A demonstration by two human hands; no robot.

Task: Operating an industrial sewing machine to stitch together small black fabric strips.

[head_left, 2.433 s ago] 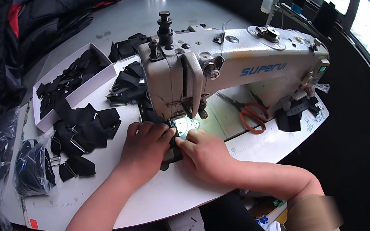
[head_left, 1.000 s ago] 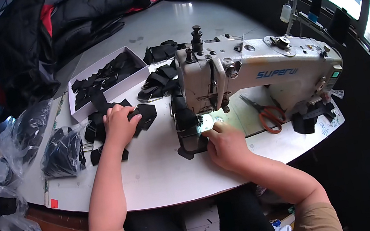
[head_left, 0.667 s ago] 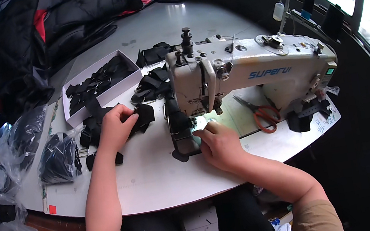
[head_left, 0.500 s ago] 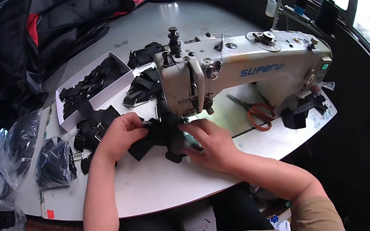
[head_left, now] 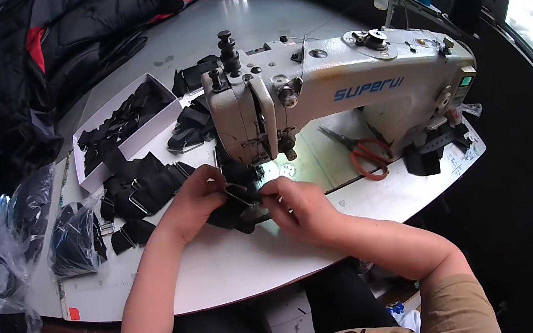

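Note:
A black webbing strap with a metal buckle (head_left: 241, 196) is held between my hands, just in front of the sewing machine's needle area. My left hand (head_left: 197, 205) pinches it on the buckle's left side. With thumb and forefinger together, my right hand (head_left: 303, 211) grips the strap's right part; its other fingers are curled. Part of the strap hangs below toward the white tabletop (head_left: 228, 272). The white sewing machine (head_left: 310, 88) stands right behind, its lamp lighting the bed. My fingers hide the exact ends of the strap.
Orange-handled scissors (head_left: 371, 157) lie under the machine arm. Left of the machine are a pile of black buckled straps (head_left: 150, 186) and a white box (head_left: 130, 150) full of similar pieces. Plastic bags (head_left: 74, 241) sit at the left edge. Dark padded fabric (head_left: 70, 44) covers the far left.
Both hands have moved closer together, and the strap is now turned so its buckle shows between them. The view has shifted slightly, so the machine appears further left and higher.

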